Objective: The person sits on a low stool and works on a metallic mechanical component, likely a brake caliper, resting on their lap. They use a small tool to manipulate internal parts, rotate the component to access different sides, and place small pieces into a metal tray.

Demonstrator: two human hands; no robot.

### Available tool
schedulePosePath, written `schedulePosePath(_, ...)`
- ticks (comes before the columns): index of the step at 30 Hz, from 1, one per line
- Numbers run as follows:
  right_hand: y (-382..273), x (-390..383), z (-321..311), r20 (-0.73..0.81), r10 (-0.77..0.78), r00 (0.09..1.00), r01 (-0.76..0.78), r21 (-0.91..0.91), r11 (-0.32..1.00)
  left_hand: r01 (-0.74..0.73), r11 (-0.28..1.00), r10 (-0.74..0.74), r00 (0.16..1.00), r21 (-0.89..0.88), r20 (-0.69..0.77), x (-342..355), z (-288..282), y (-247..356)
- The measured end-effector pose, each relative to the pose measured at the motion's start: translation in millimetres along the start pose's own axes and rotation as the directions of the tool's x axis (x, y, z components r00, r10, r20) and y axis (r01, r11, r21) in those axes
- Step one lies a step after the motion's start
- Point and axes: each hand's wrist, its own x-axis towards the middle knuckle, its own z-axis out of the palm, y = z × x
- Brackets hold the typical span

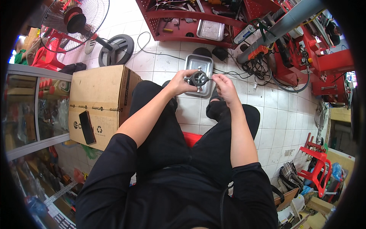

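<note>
Over a metal tray (207, 89) on the floor, between my knees, I hold up a round dark metal ring with bolts (199, 79). Several bright bolts stick out around its rim, and a shiny piece shows inside the opening. My left hand (182, 83) is closed around the ring's left side, with the thumb below and fingers above. At the right side, my right hand (225, 87) pinches the end of a thin dark rod (210, 79) that reaches to the ring. Whether the rod is a bolt or a small tool, I cannot tell.
A cardboard box (95, 91) with a phone (87, 128) on it stands left of my legs. Ahead are a red tool trolley (171, 32) and a standing fan (76, 23). Cables (251, 68) lie by a grey post (282, 28). Red plastic stools (318, 168) stand at right.
</note>
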Motion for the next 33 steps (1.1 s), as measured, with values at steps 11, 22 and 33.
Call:
schedulePosePath(11, 8, 6, -11, 0.072, 0.056, 0.996, -0.052, -0.054, 0.997, -0.006, 1.000, 0.006, 1.000, 0.001, 0.014, 0, -1, 3)
schedulePosePath(22, 12, 5, -12, 0.017, -0.005, 1.000, 0.006, -0.067, 0.998, -0.001, 1.000, 0.001, 1.000, 0.005, 0.012, 0, -1, 0)
schedulePosePath(33, 0, -1, -3, 0.033, -0.153, 0.988, 0.154, -0.046, 0.987, 0.003, 1.000, -0.003, 1.000, 0.005, 0.023, -1, -2, 2)
